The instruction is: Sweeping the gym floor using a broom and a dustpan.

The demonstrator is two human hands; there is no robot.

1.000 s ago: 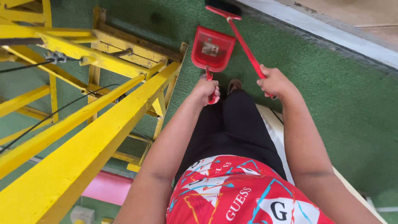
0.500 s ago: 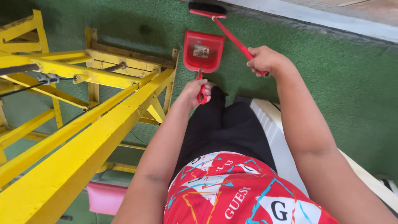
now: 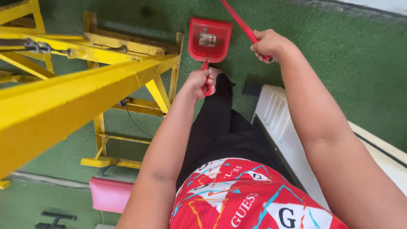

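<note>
Now, beside the yellow metal frame [image 3: 97,80] on the left, the left hand [image 3: 200,81] has its fingers clamped round the handle of a red dustpan [image 3: 209,39], which lies flat on the green carpet [image 3: 347,55]. Rightward, the right hand [image 3: 268,45], fingers wrapped tight, has swung the red broom handle [image 3: 238,21] closer over the pan since a second ago, so sweeping seems underway.
</note>
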